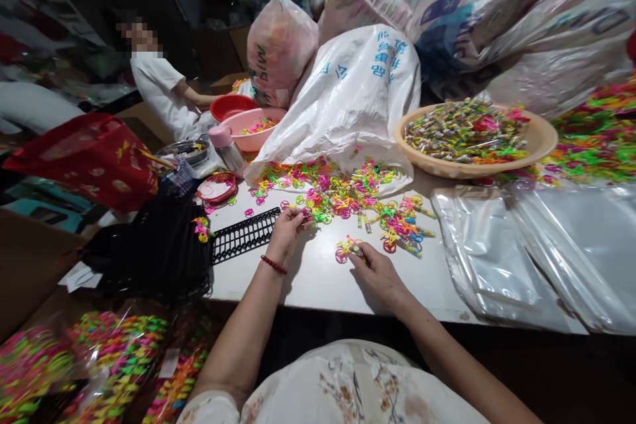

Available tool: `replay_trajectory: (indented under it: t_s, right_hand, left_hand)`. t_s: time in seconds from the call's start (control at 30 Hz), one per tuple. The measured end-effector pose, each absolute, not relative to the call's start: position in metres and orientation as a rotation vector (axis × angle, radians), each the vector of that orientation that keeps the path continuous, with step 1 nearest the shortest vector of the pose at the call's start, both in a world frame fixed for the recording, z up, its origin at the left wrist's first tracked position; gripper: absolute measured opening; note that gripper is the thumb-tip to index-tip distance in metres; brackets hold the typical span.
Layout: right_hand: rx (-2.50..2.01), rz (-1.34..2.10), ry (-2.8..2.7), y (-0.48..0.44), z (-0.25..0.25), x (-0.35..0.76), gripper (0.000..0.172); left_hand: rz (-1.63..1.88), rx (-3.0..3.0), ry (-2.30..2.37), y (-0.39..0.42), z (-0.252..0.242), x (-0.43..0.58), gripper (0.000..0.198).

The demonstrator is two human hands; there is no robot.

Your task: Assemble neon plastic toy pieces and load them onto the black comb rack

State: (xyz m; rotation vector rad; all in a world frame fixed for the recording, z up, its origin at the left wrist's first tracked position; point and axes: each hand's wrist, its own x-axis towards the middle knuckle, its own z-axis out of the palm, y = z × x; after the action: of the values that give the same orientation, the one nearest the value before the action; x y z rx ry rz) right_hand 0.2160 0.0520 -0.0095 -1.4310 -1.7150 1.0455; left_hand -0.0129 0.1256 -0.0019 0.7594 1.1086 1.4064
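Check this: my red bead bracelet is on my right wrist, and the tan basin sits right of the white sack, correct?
Not quite: the head view shows the red bead bracelet on your left wrist. The tan basin does sit right of the white sack.

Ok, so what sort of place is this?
Probably a toy-packing workshop: colourful plastic pieces lie heaped at the mouth of a white sack, and flat clear plastic bags lie to the right.

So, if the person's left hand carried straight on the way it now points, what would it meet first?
Most likely the loose heap of small, brightly coloured plastic pieces at the mouth of the white sack with blue lettering. The left hand is at its edge; depth leaves contact unclear.
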Motion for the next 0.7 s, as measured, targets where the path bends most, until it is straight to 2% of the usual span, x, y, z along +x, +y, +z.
replay_trajectory:
  t_s: [0.17, 0.37, 0.53, 0.7]
  right_hand:
    - [-1.340, 1.160, -1.552, 0.059, -0.010, 0.216, 0.028]
    - [-1.048, 1.640, -1.022, 0.070, 0.002, 0.206, 0.046]
    - [-0.925, 1.724, -0.825, 0.073, 0.012, 0.202, 0.038]
    - [-0.838, 1.834, -0.620, 0.071, 0.014, 0.202, 0.033]
  left_hand:
    - [1.381, 0.697, 0.878, 0.106, -0.002, 0.001, 0.028]
    - [1.216, 0.738, 0.695, 0.075, 0.006, 0.017, 0.023]
    - [1.169, 0.748, 0.721, 0.062, 0.007, 0.026, 0.022]
    - [1.198, 0.681, 0.821, 0.053, 0.002, 0.041, 0.042]
